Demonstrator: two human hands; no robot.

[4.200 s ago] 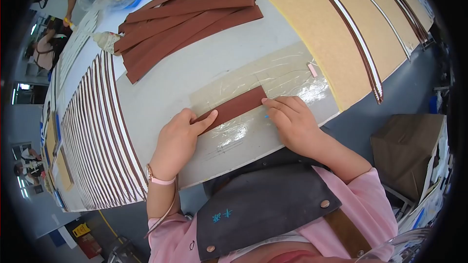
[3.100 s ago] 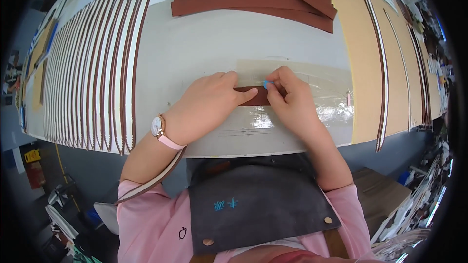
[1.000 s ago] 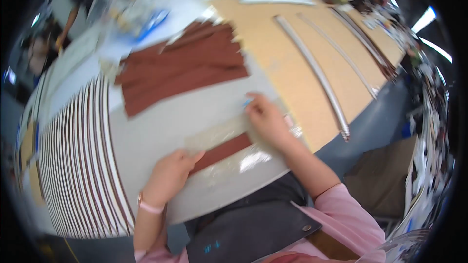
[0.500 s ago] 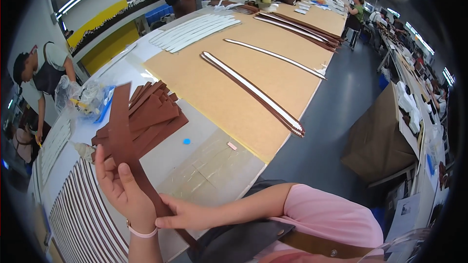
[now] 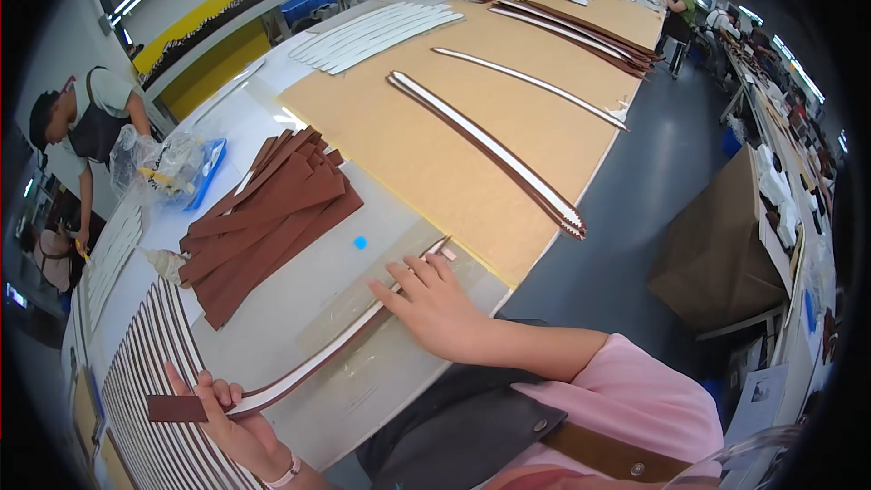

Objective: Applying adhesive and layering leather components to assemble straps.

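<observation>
Now, strip [image 5: 313, 363] between left fingers [image 5: 220, 392], beneath right fingers [image 5: 410, 283].

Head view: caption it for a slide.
Left hand holds a white-and-brown strip while the right hand covers part of it, near a pile of brown strips.

Two hands [image 5: 239, 434] [image 5: 435, 307], one blue disc [image 5: 360, 242]

So your left hand [image 5: 247, 440] has one end of that white-and-brown strip [image 5: 313, 361], with a brown end poking out past your fingers. Your right hand [image 5: 442, 310] is spread over the strip's other end, near a little pink piece [image 5: 446, 255]. Blue dot [image 5: 360, 242] sits between you and the brown strip pile [image 5: 272, 218].
</observation>
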